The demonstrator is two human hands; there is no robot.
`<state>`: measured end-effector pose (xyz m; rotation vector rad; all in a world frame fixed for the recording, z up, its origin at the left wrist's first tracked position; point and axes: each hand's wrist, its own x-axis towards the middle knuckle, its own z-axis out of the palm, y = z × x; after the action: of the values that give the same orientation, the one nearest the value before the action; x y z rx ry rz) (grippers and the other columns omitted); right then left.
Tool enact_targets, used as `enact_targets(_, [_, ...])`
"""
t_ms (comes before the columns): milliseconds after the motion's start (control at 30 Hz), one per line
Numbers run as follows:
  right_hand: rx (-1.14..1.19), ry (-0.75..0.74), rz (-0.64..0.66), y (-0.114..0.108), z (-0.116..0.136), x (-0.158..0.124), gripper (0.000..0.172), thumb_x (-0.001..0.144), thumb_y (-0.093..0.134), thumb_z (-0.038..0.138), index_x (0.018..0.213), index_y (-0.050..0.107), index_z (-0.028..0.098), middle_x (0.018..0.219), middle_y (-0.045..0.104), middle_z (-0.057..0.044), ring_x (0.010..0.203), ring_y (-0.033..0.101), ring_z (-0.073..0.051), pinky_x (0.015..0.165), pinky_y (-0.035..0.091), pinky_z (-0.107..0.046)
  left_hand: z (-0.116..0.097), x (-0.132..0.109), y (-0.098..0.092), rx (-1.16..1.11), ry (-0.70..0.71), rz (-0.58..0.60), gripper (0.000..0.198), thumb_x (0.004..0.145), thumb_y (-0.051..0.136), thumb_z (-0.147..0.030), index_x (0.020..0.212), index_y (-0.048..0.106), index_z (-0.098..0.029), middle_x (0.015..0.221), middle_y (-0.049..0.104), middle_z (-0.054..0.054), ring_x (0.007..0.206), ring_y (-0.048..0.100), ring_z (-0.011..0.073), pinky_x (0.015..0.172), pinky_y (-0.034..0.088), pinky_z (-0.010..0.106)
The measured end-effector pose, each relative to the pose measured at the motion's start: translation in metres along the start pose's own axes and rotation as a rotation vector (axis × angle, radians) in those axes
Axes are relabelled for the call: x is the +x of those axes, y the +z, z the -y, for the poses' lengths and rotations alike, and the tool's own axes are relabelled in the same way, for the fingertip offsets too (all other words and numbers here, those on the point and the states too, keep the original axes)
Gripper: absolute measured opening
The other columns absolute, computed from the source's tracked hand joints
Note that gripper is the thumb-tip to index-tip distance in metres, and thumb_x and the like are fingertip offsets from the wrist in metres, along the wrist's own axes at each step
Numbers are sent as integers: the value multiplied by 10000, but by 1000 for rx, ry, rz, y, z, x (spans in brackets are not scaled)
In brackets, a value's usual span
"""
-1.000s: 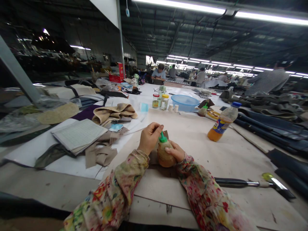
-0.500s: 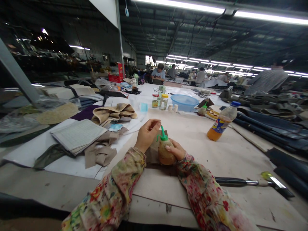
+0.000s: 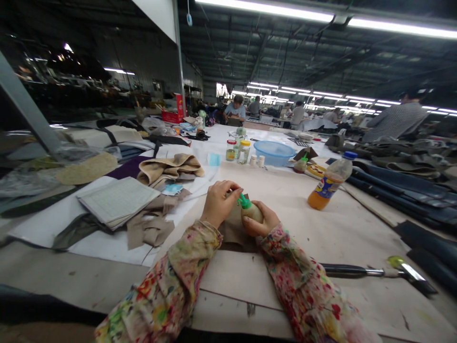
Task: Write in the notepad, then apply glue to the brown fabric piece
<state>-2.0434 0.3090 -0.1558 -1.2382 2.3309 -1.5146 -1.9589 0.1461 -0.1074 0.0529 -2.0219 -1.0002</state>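
A squat, brownish squeeze bottle (image 3: pixel 251 215) with a green nozzle top (image 3: pixel 244 202) is in my right hand (image 3: pixel 267 220), whose fingers wrap around its body. It tilts so that the nozzle points up and to the left. My left hand (image 3: pixel 222 204) is closed, thumb against fingers, right at the nozzle's tip. Whatever lies between those fingertips is too small to make out. Beneath both hands a dark brown piece of material (image 3: pixel 235 232) lies flat on the pale table covering (image 3: pixel 285 190).
To the right stand a soda bottle (image 3: pixel 325 188) and a black-handled hammer (image 3: pixel 360 270). Behind are a blue basin (image 3: pixel 274 153), lidded jars (image 3: pixel 243 152) and a second green-topped bottle (image 3: pixel 301 165). Papers (image 3: pixel 117 200) and folded cloth (image 3: pixel 171 167) lie left. A person (image 3: pixel 234 112) sits at the far end.
My right hand has lifted the squeeze bottle slightly and tipped it toward the left. My left hand has come down a little, its fingertips now meeting the nozzle tip.
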Motion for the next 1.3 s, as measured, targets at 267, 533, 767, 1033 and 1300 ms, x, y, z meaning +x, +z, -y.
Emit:
enact_targets(267, [-45, -13, -40, 1, 3, -2, 499, 697, 690, 502, 1068, 588, 184, 835, 616, -39, 696, 563, -181, 665, 475, -322, 3, 2, -2, -131, -137, -144, 178, 835, 578, -339, 721, 564, -203, 668, 570, -14, 677, 517, 151, 689, 380, 270])
enact_targets(533, [191, 132, -17, -9, -7, 9, 598, 670, 685, 598, 1079, 612, 167, 953, 674, -64, 904, 612, -245, 861, 477, -377, 20, 10, -7, -322, -295, -249, 328, 888, 472, -426, 646, 470, -204, 614, 486, -24, 632, 471, 126, 661, 370, 247])
enact_targets(767, [406, 215, -82, -8, -13, 15, 607, 583, 731, 637, 965, 641, 175, 934, 688, -83, 913, 618, -269, 887, 466, -423, 8, 5, -6, -341, -276, -183, 498, 884, 465, -529, 514, 373, -209, 490, 377, -36, 517, 384, 112, 576, 325, 271])
enact_targets(1033, [697, 315, -71, -8, -24, 25, 633, 458, 816, 577, 914, 621, 184, 888, 682, -64, 839, 638, -247, 856, 507, -411, 8, 5, 3, -749, -529, 7, 413, 611, 764, -528, 698, 586, -165, 668, 586, -23, 558, 430, 68, 557, 339, 209])
enact_targets(1300, [829, 303, -6, -10, -9, 23, 586, 484, 796, 555, 905, 603, 196, 889, 677, -75, 843, 643, -258, 858, 517, -422, 0, 5, 1, -958, -660, 61, 323, 573, 820, -277, 833, 691, -133, 742, 677, 11, 627, 539, 55, 602, 398, 177])
